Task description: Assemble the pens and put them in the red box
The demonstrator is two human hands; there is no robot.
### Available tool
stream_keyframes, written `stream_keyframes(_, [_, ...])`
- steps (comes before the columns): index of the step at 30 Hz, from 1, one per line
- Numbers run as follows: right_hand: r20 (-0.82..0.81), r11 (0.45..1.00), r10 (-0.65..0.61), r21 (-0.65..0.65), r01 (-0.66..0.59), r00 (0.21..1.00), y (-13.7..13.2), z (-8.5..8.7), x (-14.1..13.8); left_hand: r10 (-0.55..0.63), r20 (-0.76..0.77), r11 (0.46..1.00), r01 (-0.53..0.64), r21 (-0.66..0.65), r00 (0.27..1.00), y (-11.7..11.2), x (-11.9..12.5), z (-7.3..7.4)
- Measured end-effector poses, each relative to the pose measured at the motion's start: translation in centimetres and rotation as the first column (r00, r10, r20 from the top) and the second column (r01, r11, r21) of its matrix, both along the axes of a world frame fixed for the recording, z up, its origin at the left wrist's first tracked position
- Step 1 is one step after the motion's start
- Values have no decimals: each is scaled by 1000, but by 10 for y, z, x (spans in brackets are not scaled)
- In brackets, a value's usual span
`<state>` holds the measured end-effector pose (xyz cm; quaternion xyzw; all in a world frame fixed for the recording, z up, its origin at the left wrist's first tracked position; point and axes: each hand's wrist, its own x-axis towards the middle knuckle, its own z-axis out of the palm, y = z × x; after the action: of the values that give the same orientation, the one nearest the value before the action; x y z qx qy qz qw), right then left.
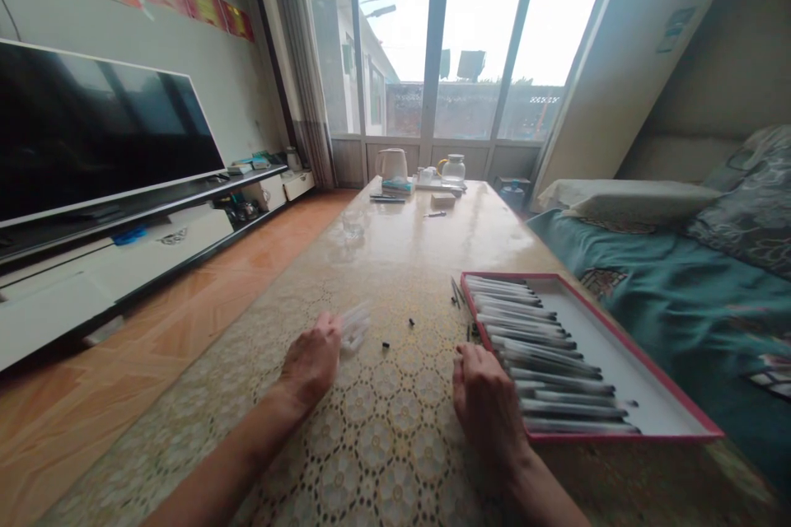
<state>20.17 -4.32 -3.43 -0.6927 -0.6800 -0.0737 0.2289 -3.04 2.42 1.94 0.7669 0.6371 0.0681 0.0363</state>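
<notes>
My left hand point(313, 356) is closed, its fingertips at several clear plastic pen barrels point(354, 328) on the patterned table. The barrels are blurred, and how many it grips is hidden. My right hand point(485, 391) is curled beside the left wall of a shallow red-rimmed box point(648, 350). Its fingers are pressed together; whatever they may pinch is too small to tell. Rows of pens with dark ends point(544, 346) lie in the box. Between my hands are two small black pieces, one a pen cap or plug point(386, 345), the other a similar piece point(411, 322).
Thin dark pen parts point(457, 292) lie along the box's left side. Farther off stand a clear drinking glass point(354, 226), a small carton point(442, 200) and a glass jug point(454, 170). A teal-covered sofa point(630, 263) runs along the right; a television point(105, 136) is at left.
</notes>
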Motion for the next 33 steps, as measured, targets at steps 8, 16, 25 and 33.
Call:
stream_keyframes(8, [193,931,-109,-323,168,975,-9,30,-9,-33,16,990,31,134,999,3,0,-7])
stream_keyframes(16, [198,911,-127,-365,194,972,-4,28,-11,-264,332,961,215,176,906,-40,22,-9])
stream_keyframes(25, [141,899,-132,-400,178,981,-5,28,-12,-202,507,974,116,196,838,-30,5,-8])
stream_keyframes(33, [60,894,-102,-432,117,993,-5,26,-6,-268,583,963,198,183,767,-55,19,-17])
